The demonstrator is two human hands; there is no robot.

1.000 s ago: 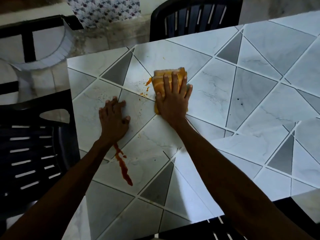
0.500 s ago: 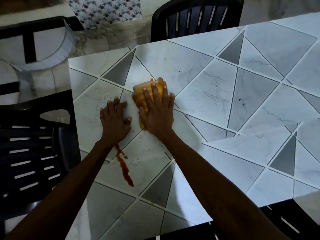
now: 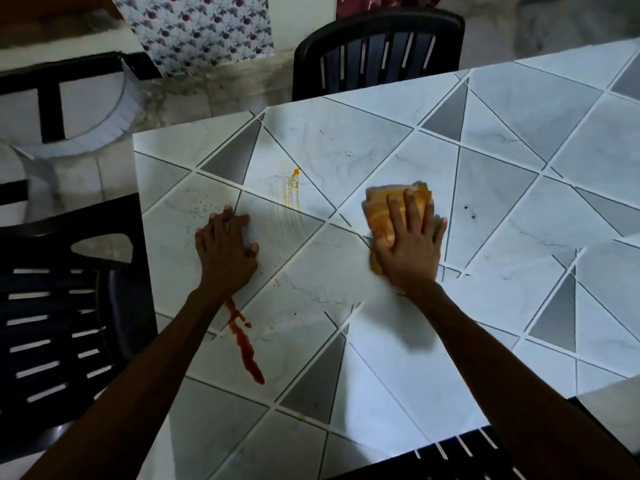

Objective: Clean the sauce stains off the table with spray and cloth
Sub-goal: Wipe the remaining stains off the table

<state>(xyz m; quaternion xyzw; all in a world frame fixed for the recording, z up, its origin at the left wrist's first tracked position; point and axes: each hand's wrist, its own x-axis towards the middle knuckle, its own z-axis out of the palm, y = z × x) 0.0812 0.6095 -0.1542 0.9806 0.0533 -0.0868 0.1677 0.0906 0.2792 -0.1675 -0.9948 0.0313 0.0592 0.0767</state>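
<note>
Fingers (image 3: 414,213) of the right hand (image 3: 408,252) lie straight and slightly spread, pressing a folded orange cloth (image 3: 382,211) flat against the tiled tabletop (image 3: 502,188); nothing is pinched or curled around. The cloth sits right of the middle, its far end showing past the fingertips. The left hand (image 3: 225,254) rests palm down near the tabletop's left edge, holding nothing, thumb out to the side. A red sauce streak (image 3: 244,341) runs from under that wrist toward the near edge. Between the two hands, farther off, is a thin orange smear (image 3: 292,192). One black slatted chair (image 3: 52,323) stands at the left side, another black chair (image 3: 377,46) at the far side.
</note>
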